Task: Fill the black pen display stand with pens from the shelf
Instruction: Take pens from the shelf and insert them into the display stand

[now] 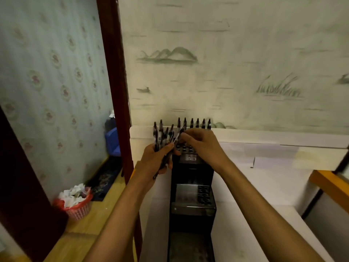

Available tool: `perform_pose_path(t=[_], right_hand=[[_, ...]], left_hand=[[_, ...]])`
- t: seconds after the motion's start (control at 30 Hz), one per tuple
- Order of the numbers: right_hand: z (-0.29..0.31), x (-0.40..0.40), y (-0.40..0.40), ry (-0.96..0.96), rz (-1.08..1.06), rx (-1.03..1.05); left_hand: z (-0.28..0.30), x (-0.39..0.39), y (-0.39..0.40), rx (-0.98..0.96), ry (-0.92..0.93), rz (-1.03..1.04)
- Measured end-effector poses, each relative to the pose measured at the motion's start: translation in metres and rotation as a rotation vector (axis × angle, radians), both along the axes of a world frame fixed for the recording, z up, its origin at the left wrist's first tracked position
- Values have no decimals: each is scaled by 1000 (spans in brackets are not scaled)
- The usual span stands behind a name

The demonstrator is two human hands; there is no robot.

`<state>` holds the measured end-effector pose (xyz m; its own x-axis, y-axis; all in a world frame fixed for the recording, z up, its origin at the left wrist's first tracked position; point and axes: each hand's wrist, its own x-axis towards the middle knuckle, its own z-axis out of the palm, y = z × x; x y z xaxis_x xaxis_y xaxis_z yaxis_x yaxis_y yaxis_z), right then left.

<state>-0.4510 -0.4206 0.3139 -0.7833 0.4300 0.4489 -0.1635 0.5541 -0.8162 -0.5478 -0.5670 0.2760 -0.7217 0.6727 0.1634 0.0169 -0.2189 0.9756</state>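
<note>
Above the black pen display stand [191,178], the left hand [157,159] is gripping a spare bundle of pens [163,138] as supply, while the right hand [202,144] is pinching one pen [178,137], feeding its top holes.

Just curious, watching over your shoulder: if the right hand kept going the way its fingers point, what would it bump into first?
Probably the bundle of pens gripped in the left hand. The right hand points leftward, pinching one pen beside that bundle; depth is hard to judge.
</note>
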Motion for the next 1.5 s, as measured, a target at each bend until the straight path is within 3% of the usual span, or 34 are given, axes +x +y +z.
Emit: perform_pose_path(t=[0.1,0.37,0.47,0.73,0.83,0.97,1.13,1.37,1.43,1.5], right_hand=[[1,-5,-2,51,45,-178],[11,-19,6,189,-45,-334],[22,-20,21,228,-143,-173],[20,-39,29,166,-295,191],[16,-44,26,126,-293,278],[12,-47,23,91,-295,342],[1,-48,21,-78,-258,468],[-2,-41,21,-105,-284,499],[0,-35,21,-61,-300,414],[1,-29,20,4,-176,121]], left_hand=[[-1,-6,4,42,0,-25],[-5,-17,13,12,-34,37],[-12,-27,9,-25,-56,155],[-8,-30,-2,40,-120,108],[-7,-28,-6,89,-55,127],[-6,-27,-9,152,57,176],[-5,-27,-9,186,42,210],[-11,-22,-1,150,20,140],[-13,-20,3,160,1,117],[-14,-19,6,144,-4,118]])
